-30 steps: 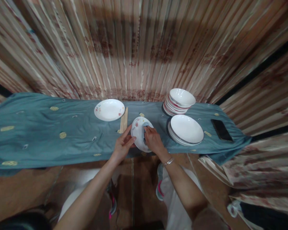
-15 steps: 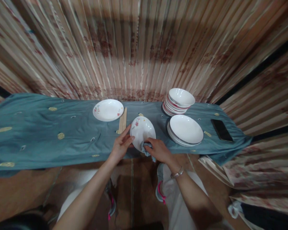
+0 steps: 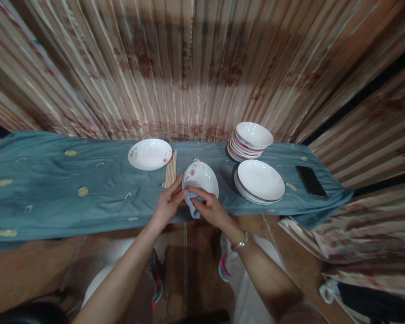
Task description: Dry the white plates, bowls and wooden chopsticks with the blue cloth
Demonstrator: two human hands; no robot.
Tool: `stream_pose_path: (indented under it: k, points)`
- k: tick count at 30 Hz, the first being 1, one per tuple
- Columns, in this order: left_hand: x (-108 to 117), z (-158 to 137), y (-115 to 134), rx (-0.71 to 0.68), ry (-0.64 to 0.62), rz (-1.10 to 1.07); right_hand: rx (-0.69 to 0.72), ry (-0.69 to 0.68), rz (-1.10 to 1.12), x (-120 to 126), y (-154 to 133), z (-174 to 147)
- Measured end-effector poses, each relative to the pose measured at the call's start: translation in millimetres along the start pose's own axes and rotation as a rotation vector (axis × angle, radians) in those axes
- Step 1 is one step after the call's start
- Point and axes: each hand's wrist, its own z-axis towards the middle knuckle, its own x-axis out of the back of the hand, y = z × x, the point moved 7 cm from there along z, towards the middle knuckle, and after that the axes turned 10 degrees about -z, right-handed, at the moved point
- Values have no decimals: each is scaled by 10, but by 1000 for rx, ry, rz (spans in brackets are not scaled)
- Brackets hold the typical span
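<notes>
My left hand (image 3: 169, 200) grips the left edge of a white plate (image 3: 204, 176) with a red flower print. The plate is held tilted over the front part of the table. My right hand (image 3: 209, 206) is closed on a light blue cloth (image 3: 192, 205) and presses it against the plate's lower left rim, close to my left thumb. The cloth and fingers cover the plate's lower part. Just left of the plate lies a row of wooden chopsticks (image 3: 171, 169). Beyond them sits another flowered white plate (image 3: 150, 154).
On the right are a stack of white bowls (image 3: 254, 135) and, in front of it, a stack of white plates (image 3: 261, 180). A black phone (image 3: 311, 181) lies farther right. A teal patterned cloth covers the narrow table (image 3: 104, 180). Pleated curtains (image 3: 202, 67) hang behind.
My right hand has moved the cloth leftward along the plate, from its lower right to its lower left rim. My left hand keeps its hold. The view has shifted slightly.
</notes>
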Motion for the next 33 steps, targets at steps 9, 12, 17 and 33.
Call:
stream_pose_path:
  k: [9,12,17,33]
  points:
    - [-66,2,24,-13,-40,18,81,245,-249,72,-73,159]
    - [-101,-15,35,-21,-49,18,83,284,-353,121,-87,216]
    - [-136,-57,28,-13,-61,19,73,310,-413,212,-28,355]
    - [-106,-127,-53,-32,-60,-20,-83,412,-701,559,629,366]
